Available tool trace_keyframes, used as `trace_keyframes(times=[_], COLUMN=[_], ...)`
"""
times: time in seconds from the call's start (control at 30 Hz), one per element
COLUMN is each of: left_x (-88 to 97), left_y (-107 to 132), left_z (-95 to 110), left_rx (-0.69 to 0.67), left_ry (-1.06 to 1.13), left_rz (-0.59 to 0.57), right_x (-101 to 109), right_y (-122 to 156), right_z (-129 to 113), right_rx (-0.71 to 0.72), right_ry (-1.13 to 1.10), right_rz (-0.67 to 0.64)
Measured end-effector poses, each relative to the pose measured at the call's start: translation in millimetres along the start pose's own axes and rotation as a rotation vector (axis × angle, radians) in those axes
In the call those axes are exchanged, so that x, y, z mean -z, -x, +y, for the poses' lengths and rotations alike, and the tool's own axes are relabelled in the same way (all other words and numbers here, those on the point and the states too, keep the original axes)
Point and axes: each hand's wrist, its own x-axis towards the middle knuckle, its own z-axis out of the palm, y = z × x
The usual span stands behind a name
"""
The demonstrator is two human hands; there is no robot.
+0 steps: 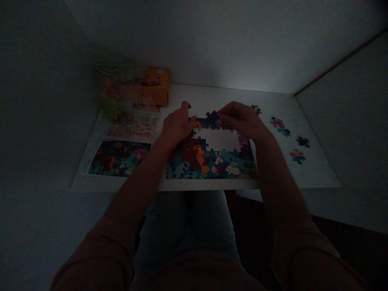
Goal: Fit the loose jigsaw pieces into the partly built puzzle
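Observation:
A partly built jigsaw puzzle (209, 161) with rabbits and leaves lies on the white table (315, 173), with a bare white gap in its middle. My left hand (176, 125) rests curled on the puzzle's upper left corner. My right hand (242, 119) pinches a dark blue puzzle piece (213, 118) at the puzzle's top edge. The scene is dim.
Several loose pieces (280, 126) lie to the right of the puzzle. A finished picture sheet (119, 158) lies at the left, more sheets (135, 124) behind it, and an orange box (156, 85) at the back left. Walls close in on both sides.

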Motion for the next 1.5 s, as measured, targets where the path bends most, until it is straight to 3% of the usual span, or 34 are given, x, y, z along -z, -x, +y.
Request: trace_keyframes(times=[0.13,0.33,0.67,1.13,1.5], left_x=[3.7,2.9,21.9,8.5,12.8], left_y=[-4,-6,2,-3,-4], left_z=[-1,-2,16,-1,2], left_rx=[-0.061,-0.145,-0.233,-0.315,-0.24], left_ry=[0.11,0.222,0.055,0.029,0.011], left_rz=[-0.029,-0.109,-0.084,-0.033,-0.083], right_x=[-10,-9,-13,-17,-9], right_y=[-11,-5,-6,-5,-4], right_z=[11,23,23,19,12], right_rx=[-0.006,-0.064,-0.061,-0.034,-0.057], right_ry=[-0.068,-0.118,-0.122,-0.158,-0.107], right_rz=[0.013,0.001,0.012,0.047,0.101])
